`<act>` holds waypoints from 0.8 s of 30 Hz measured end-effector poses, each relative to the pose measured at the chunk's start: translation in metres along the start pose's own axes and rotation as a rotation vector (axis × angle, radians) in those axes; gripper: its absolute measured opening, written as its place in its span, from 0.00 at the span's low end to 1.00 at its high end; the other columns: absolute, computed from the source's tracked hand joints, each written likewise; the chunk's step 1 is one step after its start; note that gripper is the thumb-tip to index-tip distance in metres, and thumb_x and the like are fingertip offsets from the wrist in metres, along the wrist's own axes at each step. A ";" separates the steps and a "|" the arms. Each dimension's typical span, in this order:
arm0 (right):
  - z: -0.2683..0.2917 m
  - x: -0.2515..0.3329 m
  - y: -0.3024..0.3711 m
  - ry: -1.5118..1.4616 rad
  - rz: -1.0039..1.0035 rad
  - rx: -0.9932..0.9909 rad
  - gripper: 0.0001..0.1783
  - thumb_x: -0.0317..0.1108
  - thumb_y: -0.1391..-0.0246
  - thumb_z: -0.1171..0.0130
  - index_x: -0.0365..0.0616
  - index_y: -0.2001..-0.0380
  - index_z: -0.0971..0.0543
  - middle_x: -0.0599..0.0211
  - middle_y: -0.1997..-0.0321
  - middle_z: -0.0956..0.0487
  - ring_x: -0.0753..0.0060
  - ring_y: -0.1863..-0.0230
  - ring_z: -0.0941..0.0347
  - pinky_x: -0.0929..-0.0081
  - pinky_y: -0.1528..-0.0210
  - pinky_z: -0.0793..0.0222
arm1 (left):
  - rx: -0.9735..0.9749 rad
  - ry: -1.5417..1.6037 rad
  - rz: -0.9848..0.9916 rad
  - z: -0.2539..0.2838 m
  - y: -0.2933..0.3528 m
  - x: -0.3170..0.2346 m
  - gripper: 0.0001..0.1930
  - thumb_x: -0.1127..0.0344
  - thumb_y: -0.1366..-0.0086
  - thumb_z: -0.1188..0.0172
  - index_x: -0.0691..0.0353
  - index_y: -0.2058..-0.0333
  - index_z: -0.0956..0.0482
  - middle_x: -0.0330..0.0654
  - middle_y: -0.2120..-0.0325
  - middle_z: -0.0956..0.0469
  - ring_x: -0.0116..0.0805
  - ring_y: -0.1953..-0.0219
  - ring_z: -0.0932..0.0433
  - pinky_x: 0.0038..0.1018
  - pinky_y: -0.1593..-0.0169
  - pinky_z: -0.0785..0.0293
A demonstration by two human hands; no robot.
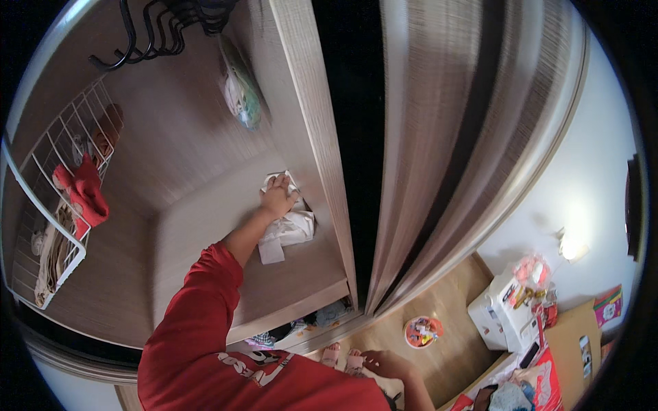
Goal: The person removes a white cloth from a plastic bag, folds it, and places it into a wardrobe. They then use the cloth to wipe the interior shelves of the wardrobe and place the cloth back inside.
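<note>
My left hand (277,196) reaches into the wardrobe and lies flat on a white crumpled cloth or tissue (291,229), fingers spread. Some of the white material shows past my fingertips, and a larger bunch lies beside my wrist. Both rest on the wooden wardrobe shelf (199,226), close to its right side wall. What is under my palm is hidden. Bare skin, apparently my right forearm (404,377), shows at the lower edge beside my red top; the fingers there cannot be made out.
A white wire basket (51,226) holds red and beige cloth items. Black hooks (181,27) and a clear bag (240,99) hang above. Folded clothes (329,315) lie below the shelf. Sliding doors (439,137) stand to the right. A round tub (423,331) and a cardboard box (576,342) are on the floor.
</note>
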State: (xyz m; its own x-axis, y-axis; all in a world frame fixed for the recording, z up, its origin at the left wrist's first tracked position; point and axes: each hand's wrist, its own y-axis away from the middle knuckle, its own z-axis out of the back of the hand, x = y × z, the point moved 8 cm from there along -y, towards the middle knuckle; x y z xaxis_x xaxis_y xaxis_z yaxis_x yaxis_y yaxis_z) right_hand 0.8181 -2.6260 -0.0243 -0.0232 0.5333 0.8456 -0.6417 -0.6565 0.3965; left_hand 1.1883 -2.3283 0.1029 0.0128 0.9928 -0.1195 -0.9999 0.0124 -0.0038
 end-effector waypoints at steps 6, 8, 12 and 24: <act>-0.011 -0.018 0.003 0.041 0.021 -0.081 0.16 0.38 0.49 0.50 0.43 0.57 0.27 0.57 0.62 0.24 0.59 0.64 0.26 0.69 0.63 0.30 | -0.055 -0.044 0.180 -0.001 -0.090 0.083 0.30 0.43 0.44 0.61 0.47 0.43 0.42 0.38 0.40 0.50 0.43 0.38 0.53 0.55 0.43 0.51; -0.023 -0.038 0.004 -0.017 0.011 -0.218 0.15 0.34 0.52 0.48 0.45 0.59 0.24 0.57 0.54 0.27 0.58 0.62 0.27 0.69 0.63 0.31 | -0.042 -0.053 0.220 0.008 -0.109 0.084 0.29 0.43 0.44 0.62 0.43 0.43 0.42 0.40 0.40 0.51 0.45 0.38 0.53 0.53 0.43 0.51; -0.025 -0.036 0.013 -0.043 -0.056 -0.205 0.13 0.34 0.52 0.50 0.43 0.62 0.24 0.52 0.68 0.23 0.54 0.69 0.27 0.64 0.66 0.33 | -0.103 -0.088 0.329 0.018 -0.131 0.096 0.25 0.45 0.43 0.62 0.37 0.46 0.36 0.45 0.41 0.48 0.48 0.40 0.51 0.51 0.44 0.48; -0.047 -0.039 -0.024 -0.148 0.073 -0.274 0.11 0.32 0.50 0.55 0.40 0.70 0.25 0.54 0.59 0.25 0.56 0.68 0.28 0.67 0.67 0.32 | -0.296 -0.140 0.065 0.023 -0.166 0.112 0.19 0.51 0.40 0.61 0.49 0.57 0.25 0.48 0.51 0.33 0.48 0.49 0.35 0.38 0.48 0.36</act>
State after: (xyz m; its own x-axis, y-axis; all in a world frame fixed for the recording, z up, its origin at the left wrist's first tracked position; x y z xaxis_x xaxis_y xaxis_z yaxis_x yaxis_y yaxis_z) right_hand 0.7979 -2.6060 -0.0837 0.0216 0.3935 0.9191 -0.8258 -0.5112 0.2383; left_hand 1.3559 -2.2166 0.1131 -0.0718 0.9974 0.0090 -0.9542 -0.0661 -0.2918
